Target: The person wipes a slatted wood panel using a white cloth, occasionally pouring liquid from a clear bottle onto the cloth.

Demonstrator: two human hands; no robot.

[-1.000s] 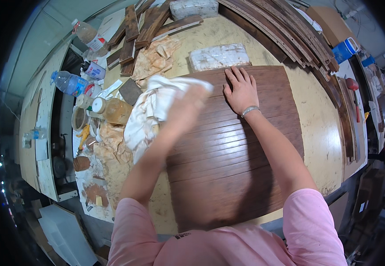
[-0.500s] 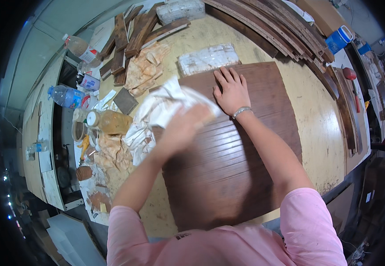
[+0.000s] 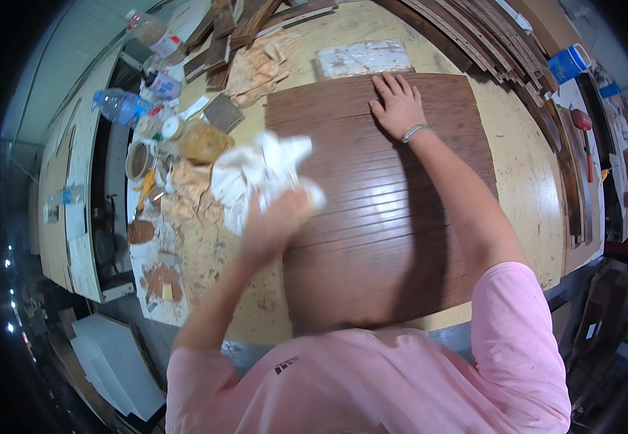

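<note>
Gripping a crumpled white cloth (image 3: pixel 256 173), the left hand (image 3: pixel 278 220) is at the left edge of a dark brown, grooved wooden panel (image 3: pixel 357 275). Its fingers are curled onto the cloth, though blur hides their exact set, and how firmly the cloth meets the panel cannot be told. Part of the cloth overlaps the panel; the rest spreads left over the pale yellow tabletop (image 3: pixel 523 188).

The right hand (image 3: pixel 398 107) lies palm down on the far part of the panel, holding nothing, its fingers moderately spread and pointing to the far side. A silver-coloured bracelet (image 3: pixel 415 132) circles that wrist. The fingertips rest just beside a white plastic-wrapped block (image 3: pixel 364 59), which sits beyond the panel's far edge.

The panel lies flat in the middle of the tabletop, its near edge close to the person's pink shirt (image 3: pixel 400 376). Left of it, near the cloth, are a white-capped clear jar of amber liquid (image 3: pixel 202 141), a grey square pad (image 3: pixel 223 113) and a brown-stained crumpled rag (image 3: pixel 191 189). Short dark brown wooden pieces (image 3: pixel 249 29) are heaped at the far left; long dark wooden strips (image 3: pixel 466 36) run along the far right, near a blue-and-white plastic jug (image 3: pixel 568 64).
</note>
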